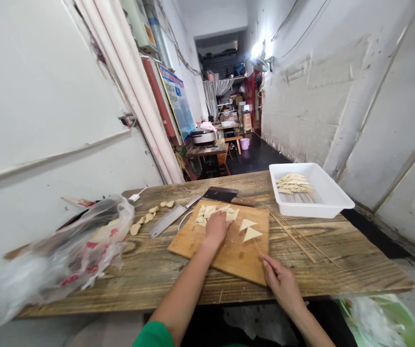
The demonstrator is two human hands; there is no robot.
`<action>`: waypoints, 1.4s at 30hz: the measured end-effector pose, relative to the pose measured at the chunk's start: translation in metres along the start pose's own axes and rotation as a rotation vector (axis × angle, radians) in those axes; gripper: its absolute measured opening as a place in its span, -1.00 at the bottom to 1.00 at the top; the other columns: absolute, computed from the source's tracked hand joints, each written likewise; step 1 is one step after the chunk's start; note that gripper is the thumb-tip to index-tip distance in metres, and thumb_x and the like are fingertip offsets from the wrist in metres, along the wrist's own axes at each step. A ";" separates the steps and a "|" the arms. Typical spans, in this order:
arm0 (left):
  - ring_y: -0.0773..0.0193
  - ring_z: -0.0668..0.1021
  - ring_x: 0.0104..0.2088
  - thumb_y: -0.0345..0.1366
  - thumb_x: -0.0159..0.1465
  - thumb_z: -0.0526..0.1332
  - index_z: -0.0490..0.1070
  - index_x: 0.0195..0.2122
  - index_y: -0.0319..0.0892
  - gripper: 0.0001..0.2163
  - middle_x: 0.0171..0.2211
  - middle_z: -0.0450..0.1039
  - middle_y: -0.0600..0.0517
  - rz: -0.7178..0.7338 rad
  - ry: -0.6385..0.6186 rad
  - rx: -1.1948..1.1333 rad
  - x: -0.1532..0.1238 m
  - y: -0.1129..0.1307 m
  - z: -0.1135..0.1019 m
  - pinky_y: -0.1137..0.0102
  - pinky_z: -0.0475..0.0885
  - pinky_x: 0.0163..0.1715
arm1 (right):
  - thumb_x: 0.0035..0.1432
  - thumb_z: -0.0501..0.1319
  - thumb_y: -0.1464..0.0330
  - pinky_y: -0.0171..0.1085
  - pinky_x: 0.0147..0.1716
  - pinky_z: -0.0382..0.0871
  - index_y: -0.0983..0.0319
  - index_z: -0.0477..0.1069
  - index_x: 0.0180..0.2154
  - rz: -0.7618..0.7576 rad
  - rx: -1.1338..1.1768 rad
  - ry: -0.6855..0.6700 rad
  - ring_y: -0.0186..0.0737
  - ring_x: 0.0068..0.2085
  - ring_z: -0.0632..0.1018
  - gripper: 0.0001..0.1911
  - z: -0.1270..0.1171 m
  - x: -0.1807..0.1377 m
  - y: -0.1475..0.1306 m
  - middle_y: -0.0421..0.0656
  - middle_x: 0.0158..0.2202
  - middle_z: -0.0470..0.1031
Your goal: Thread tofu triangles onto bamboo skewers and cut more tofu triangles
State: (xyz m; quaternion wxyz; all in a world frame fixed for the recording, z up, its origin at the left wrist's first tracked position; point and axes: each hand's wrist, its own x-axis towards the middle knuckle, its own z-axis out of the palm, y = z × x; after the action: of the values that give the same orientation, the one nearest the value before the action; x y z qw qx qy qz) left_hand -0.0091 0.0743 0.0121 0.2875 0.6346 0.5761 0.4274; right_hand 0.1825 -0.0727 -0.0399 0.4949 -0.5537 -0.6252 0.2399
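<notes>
My right hand (279, 279) pinches the lower end of a thin wooden skewer (257, 247) over the right edge of the wooden cutting board (229, 260). On that skewer's upper end are two pale, flat triangular pieces (252, 234), possibly dried tofu. At the far side of the board, my left hand (217, 227) reaches into a pile of similar cut pieces (204, 215). Its fingers are curled together and touch the pile; the fingertips are partly hidden, so what lies between them cannot be made out.
A cleaver (173, 218) and a dark-bladed knife (221, 194) lie beyond the board. Loose skewers (297, 236) rest at right, below a white tray (315, 208) holding filled skewers (294, 183). A plastic bag (84, 250) and round slices (140, 221) occupy the left. Farther back sits a person (227, 114).
</notes>
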 end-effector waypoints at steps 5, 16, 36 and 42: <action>0.12 0.47 -0.16 -0.27 0.05 0.29 0.45 -0.33 -0.16 -0.84 -0.37 0.47 -0.07 -0.102 0.017 -0.225 -0.009 0.025 0.008 0.32 0.28 -0.08 | 0.19 0.00 0.20 -0.31 -0.45 0.46 0.28 0.48 -0.18 -0.005 0.017 0.011 -0.16 -0.41 0.59 -0.61 0.000 -0.001 -0.002 -0.05 -0.37 0.60; 0.24 0.56 -0.33 -0.41 0.14 0.23 0.36 -0.30 -0.26 -0.89 -0.34 0.50 -0.06 -0.720 -0.270 -1.133 -0.060 0.041 0.033 0.26 0.47 -0.21 | 0.22 -0.03 0.26 -0.29 -0.34 0.46 0.26 0.45 -0.19 -0.066 -0.028 0.002 -0.16 -0.33 0.60 -0.66 0.013 -0.002 -0.012 -0.03 -0.28 0.58; 0.25 0.56 -0.36 -0.22 0.16 0.22 0.36 -0.29 -0.28 -0.79 -0.35 0.50 -0.10 -0.654 -0.161 -1.110 -0.066 0.033 0.039 0.34 0.49 -0.30 | 0.22 -0.04 0.28 -0.29 -0.34 0.48 0.25 0.47 -0.18 -0.101 -0.064 0.015 -0.16 -0.32 0.60 -0.65 0.013 -0.003 -0.019 -0.04 -0.27 0.58; 0.29 0.57 -0.41 -0.32 0.17 0.21 0.35 -0.34 -0.28 -0.88 -0.41 0.50 -0.07 -0.549 -0.082 -1.081 -0.050 0.033 0.029 0.44 0.48 -0.38 | 0.23 -0.03 0.26 -0.31 -0.33 0.47 0.26 0.47 -0.18 -0.109 -0.048 -0.061 -0.16 -0.31 0.60 -0.65 0.011 -0.010 -0.018 -0.03 -0.27 0.58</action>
State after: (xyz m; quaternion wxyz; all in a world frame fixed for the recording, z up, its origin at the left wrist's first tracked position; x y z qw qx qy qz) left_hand 0.0336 0.0231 0.0160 0.6907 0.2431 0.4087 0.5448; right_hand 0.1631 -0.0842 -0.0323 0.4747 -0.5230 -0.6747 0.2143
